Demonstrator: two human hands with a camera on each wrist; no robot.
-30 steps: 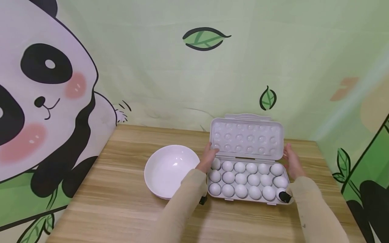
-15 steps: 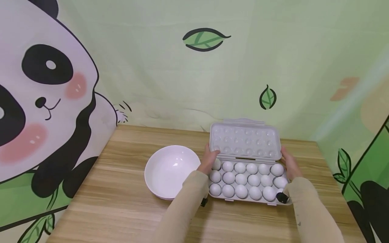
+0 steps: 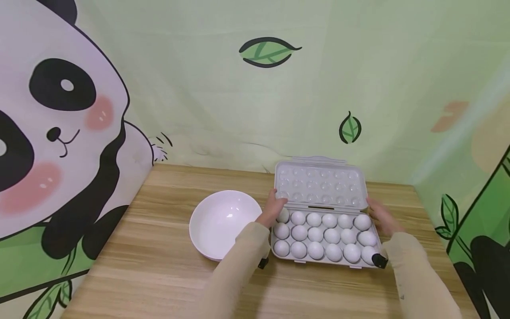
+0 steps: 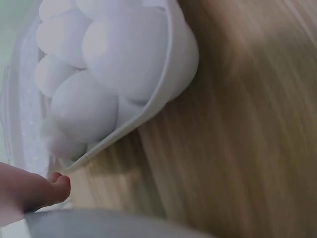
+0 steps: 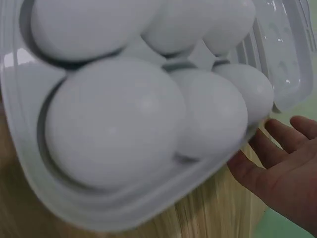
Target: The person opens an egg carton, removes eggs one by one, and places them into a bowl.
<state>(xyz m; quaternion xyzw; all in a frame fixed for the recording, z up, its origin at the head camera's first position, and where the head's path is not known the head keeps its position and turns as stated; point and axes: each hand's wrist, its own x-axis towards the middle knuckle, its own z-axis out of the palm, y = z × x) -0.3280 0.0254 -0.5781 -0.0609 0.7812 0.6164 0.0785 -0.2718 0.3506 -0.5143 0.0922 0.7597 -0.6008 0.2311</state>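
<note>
A pale plastic egg box (image 3: 326,261) lies open on the wooden table, its base filled with several white eggs (image 3: 316,235) in rows. Its dimpled lid (image 3: 322,184) leans back at the far side. My left hand (image 3: 272,209) is at the lid's lower left corner, thumb over the front and fingers behind the edge. In the left wrist view the eggs (image 4: 126,54) are close up, with the fingertips (image 4: 60,188) right by the box corner. My right hand (image 3: 382,216) is beside the box's right side, its fingers (image 5: 282,136) spread and loose near the hinge.
A white bowl (image 3: 223,226) stands left of the egg box, partly covered by the left sleeve (image 3: 243,261). The wooden table (image 3: 151,248) ends at a fabric backdrop (image 3: 199,110) printed with a panda and leaves.
The lid has tilted further back and its right edge has shifted slightly left. My right hand has come inward, then eased a little away from the lid. The left hand has barely moved.
</note>
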